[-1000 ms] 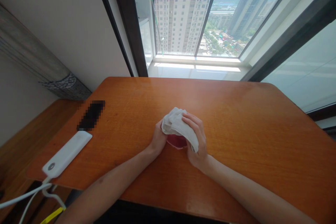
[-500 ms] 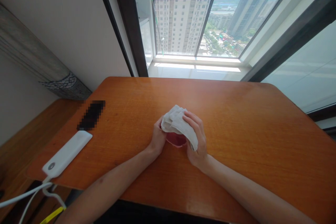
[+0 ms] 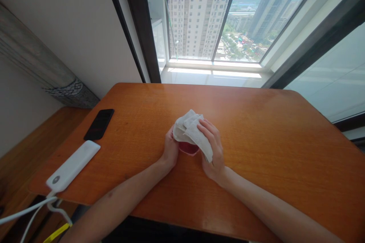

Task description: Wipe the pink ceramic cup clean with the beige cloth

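Two hands rest on the wooden table: the left hand and right hand are half closed, gripping a white cloth evenly over a red object between them, perhaps a bowl, from what I can see.

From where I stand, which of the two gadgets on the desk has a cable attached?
The white power bank, with cables leaving its near end; the black smartphone beyond it shows none.

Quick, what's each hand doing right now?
Left hand: closed, holding a crumpled white cloth around a red rounded object.
Right hand: closed on the same cloth.
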Motion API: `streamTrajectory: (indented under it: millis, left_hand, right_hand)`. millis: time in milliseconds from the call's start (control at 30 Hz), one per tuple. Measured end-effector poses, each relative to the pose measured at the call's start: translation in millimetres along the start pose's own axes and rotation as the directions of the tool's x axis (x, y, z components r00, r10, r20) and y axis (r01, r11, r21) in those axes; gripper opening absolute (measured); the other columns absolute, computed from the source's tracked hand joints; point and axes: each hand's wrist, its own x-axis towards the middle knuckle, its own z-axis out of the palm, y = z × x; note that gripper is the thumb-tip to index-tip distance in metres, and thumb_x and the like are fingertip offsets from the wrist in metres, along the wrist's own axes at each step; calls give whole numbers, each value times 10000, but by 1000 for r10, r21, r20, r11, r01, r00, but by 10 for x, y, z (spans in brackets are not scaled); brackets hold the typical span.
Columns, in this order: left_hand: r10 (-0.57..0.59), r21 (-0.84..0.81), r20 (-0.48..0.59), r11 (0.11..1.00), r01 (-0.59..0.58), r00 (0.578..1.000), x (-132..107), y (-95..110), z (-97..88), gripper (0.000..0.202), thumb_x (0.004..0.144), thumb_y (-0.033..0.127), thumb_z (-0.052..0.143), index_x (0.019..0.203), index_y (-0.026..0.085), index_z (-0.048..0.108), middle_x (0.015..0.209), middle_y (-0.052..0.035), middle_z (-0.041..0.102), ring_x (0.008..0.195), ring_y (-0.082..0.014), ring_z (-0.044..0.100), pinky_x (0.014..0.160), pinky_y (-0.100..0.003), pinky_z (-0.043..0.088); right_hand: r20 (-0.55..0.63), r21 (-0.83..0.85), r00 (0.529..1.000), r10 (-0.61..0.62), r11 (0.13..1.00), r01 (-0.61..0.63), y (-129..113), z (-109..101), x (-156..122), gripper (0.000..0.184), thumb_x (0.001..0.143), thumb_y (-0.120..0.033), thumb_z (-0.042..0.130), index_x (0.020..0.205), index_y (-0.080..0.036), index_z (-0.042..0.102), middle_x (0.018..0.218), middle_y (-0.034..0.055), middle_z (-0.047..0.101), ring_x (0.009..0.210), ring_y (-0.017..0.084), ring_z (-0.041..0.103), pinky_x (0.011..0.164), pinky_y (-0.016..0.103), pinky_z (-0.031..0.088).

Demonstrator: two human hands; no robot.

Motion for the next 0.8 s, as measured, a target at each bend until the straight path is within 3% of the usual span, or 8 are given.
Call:
streamTrajectory:
  millis: [167, 333, 500, 633, 733, 800]
  left_hand:
    - [-106, -77, -46, 992, 102, 993, 12, 6, 9, 280, 831, 413, 803, 990, 182, 790, 961, -53, 825, 810, -218, 721, 725, -328, 593]
    - [-210, -213, -72, 958, 191, 975, 57, 10, -8, 421, 787, 425, 821, 1136, 207, 732, 1022, -43, 824, 705, -173, 691, 590, -263, 530]
    - [-220, -184, 9, 958, 218, 975, 47, 5, -46, 447, 774, 378, 861, 1152, 218, 683, 1022, -30, 784, 799, -190, 715, 650, -278, 578]
    - [-201, -63, 110, 976, 209, 973, 22, -8, -83, 352, 829, 347, 830, 1097, 227, 636, 1040, -2, 717, 871, -180, 691, 685, -270, 595]
    - [-129, 73, 206, 990, 117, 970, 5, -2, -102, 324, 859, 334, 808, 1127, 223, 663, 1100, -19, 723, 1009, -207, 689, 895, -329, 610]
    - [-85, 142, 256, 989, 49, 963, 2, 12, -112, 336, 874, 334, 793, 1171, 213, 694, 1160, -42, 747, 1131, -240, 684, 1079, -378, 554]
  right_hand:
    - [46, -8, 999, -11, 1000, 11, 16, 5, -25, 582, 1100, -229, 524, 1668, -332, 451, 1689, 99, 483, 1576, 370, 445, 1291, 687, 398]
    - [116, -15, 993, 10, 1000, -9, 39, 36, -59, 666, 1091, -156, 493, 1710, -369, 371, 1733, 76, 421, 1620, 348, 388, 1324, 663, 370]
    - [100, 10, 992, 81, 997, -82, 40, 48, -56, 679, 1084, -204, 574, 1707, -369, 360, 1743, 97, 392, 1622, 340, 393, 1313, 644, 398]
    - [-30, 26, 986, 164, 986, -163, 111, 36, -8, 581, 1071, -285, 632, 1629, -322, 473, 1645, 123, 508, 1562, 322, 473, 1301, 611, 413]
    - [-87, 138, 972, 218, 969, -205, 201, 8, 23, 445, 1098, -366, 576, 1537, -298, 576, 1548, 117, 612, 1477, 322, 557, 1280, 598, 426]
    - [-86, 204, 968, 236, 955, -215, 259, -24, 42, 422, 1097, -439, 572, 1488, -289, 628, 1503, 116, 654, 1423, 329, 600, 1255, 578, 448]
